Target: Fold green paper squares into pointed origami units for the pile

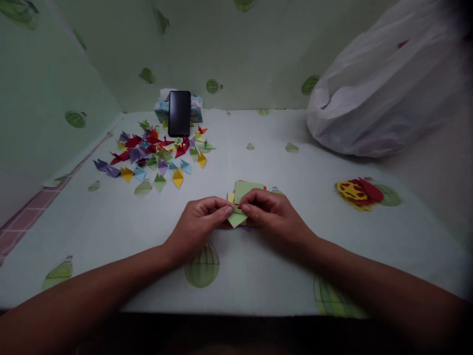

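Note:
Between both hands is a small piece of green folded paper [237,218], its lower corner pointing toward me. My left hand [204,221] pinches its left edge with thumb and forefinger. On the right edge, the thumb and forefinger of my right hand [271,217] are closed in the same way. Just behind and beneath them lies a stack of coloured paper squares [248,189], green on top, with red, yellow and purple edges showing. Part of that stack is hidden by my hands.
Many folded paper pieces [158,153] in several colours lie at the back left. Behind them a black phone [179,113] leans on a tissue box [197,108]. A large white plastic bag [362,108] fills the back right, with red and yellow cut-outs [358,193] before it.

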A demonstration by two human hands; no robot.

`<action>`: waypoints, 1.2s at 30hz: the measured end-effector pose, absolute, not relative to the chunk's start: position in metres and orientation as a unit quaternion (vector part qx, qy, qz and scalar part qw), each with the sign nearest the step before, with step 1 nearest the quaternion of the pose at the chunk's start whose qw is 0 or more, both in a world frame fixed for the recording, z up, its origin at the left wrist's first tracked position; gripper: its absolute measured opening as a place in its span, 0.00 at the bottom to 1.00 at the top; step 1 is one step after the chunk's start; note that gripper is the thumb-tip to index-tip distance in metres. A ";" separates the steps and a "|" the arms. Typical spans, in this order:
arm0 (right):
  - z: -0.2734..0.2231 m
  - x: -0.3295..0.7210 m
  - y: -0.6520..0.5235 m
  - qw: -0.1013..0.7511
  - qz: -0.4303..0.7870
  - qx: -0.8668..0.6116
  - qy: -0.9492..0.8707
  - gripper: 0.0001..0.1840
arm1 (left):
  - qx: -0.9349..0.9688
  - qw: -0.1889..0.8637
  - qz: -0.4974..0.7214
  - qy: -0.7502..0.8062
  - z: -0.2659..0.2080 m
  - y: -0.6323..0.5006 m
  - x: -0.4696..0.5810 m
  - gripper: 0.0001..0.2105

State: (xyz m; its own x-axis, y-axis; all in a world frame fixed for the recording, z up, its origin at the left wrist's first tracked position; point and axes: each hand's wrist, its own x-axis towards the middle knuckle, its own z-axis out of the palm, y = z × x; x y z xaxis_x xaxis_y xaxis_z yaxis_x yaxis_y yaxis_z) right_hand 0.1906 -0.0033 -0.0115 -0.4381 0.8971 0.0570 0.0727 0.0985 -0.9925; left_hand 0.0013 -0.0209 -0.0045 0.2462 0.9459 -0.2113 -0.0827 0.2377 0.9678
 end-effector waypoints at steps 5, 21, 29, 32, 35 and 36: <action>-0.011 0.190 -0.001 0.341 0.602 -0.388 -0.609 0.10 | 0.470 0.632 0.400 0.469 -0.006 -0.022 0.002 0.07; -0.007 0.191 0.001 0.305 0.588 -0.402 -0.632 0.13 | 0.523 0.589 0.377 0.486 -0.004 -0.022 0.001 0.08; -0.005 0.189 0.001 0.310 0.570 -0.402 -0.646 0.12 | 0.544 0.562 0.370 0.502 -0.004 -0.022 0.001 0.08; -0.006 0.188 0.000 0.310 0.565 -0.399 -0.652 0.12 | 0.550 0.552 0.368 0.507 -0.004 -0.023 0.001 0.09; -0.007 0.188 0.000 0.313 0.555 -0.394 -0.662 0.11 | 0.557 0.546 0.367 0.508 -0.005 -0.024 0.001 0.09; -0.007 0.188 0.000 0.313 0.549 -0.393 -0.668 0.11 | 0.559 0.543 0.366 0.509 -0.005 -0.024 0.000 0.09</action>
